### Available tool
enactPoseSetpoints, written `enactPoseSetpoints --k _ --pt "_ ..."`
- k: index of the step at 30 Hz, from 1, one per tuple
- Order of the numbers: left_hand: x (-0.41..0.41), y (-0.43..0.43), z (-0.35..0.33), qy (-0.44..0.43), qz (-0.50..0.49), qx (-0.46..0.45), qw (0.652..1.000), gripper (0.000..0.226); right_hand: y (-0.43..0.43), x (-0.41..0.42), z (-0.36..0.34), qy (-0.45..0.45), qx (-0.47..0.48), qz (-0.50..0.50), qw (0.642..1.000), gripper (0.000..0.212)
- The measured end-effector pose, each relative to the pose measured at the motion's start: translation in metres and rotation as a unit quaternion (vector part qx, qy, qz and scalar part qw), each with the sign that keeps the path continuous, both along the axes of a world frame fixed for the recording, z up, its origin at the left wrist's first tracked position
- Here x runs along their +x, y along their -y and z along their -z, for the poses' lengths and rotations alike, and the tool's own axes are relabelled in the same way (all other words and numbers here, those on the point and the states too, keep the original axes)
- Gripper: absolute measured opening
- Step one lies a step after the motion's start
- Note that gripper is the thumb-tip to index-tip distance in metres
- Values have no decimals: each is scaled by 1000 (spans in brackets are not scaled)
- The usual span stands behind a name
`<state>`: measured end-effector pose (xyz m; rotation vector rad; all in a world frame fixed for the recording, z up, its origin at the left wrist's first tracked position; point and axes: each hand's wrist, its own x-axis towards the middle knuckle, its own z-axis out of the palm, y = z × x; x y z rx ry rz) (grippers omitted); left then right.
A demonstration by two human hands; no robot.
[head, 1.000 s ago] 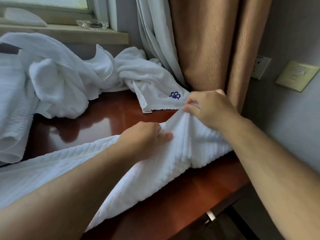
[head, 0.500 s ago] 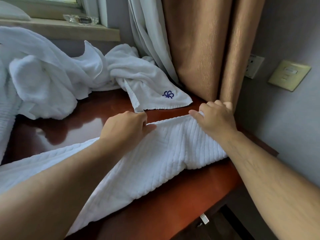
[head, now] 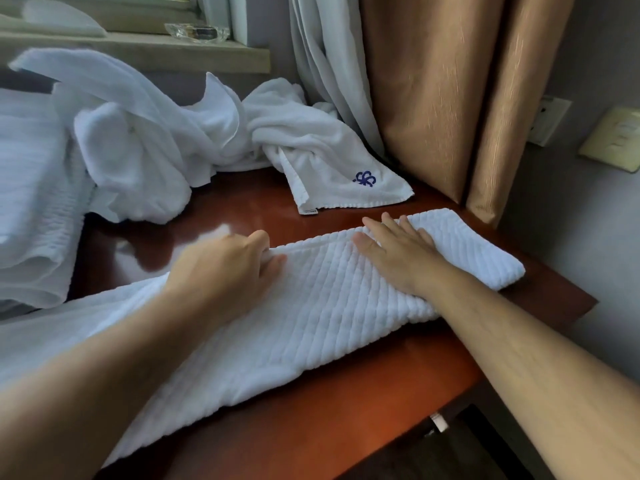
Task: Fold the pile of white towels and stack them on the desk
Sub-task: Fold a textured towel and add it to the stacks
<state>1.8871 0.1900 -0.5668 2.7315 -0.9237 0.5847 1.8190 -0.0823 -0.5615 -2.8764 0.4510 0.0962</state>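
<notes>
A white ribbed towel (head: pixel 322 317) lies as a long folded band across the reddish wooden desk (head: pixel 346 410). My right hand (head: pixel 398 251) rests flat on its right part, fingers straight and spread. My left hand (head: pixel 228 268) grips the towel's far edge near the middle, fingers curled over the hem; it is blurred. Behind lies a crumpled pile of white towels (head: pixel 145 143), one with a blue emblem (head: pixel 364 179) spread toward the curtain.
A folded ribbed towel (head: pixel 31 216) sits at the left. Brown and white curtains (head: pixel 433 91) hang at the back right. A glass ashtray (head: pixel 196 32) stands on the window sill. The desk's right corner (head: pixel 585 303) is close to the wall.
The towel's right end was held up bunched; now it lies flat on the desk. My right hand has let go and opened flat on it. My left hand slid left along the edge.
</notes>
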Motion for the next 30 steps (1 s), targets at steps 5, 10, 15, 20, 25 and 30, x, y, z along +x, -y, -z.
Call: enactPoseSetpoints --k 5,10,15,20,25,30 --pt "11 -5 2 -2 -14 -21 1000 40 23 5 -2 -30 -40 -39 998 69" --pt "7 -20 3 -18 -43 -8 999 40 17 11 -6 -54 -52 -16 997 61" --pt "-2 -78 -4 -51 -93 18 994 43 -54 24 -21 50 -26 15 998 53" --pt "-24 -163 -20 -166 -90 5 982 46 -190 20 -28 125 57 -222 965 52" --pt "-49 -220 -30 -153 -141 0 978 48 -269 20 -21 121 54 -310 941 47" --pt "-49 -273 -31 -69 -228 24 971 42 -296 23 -11 142 58 -321 935 42"
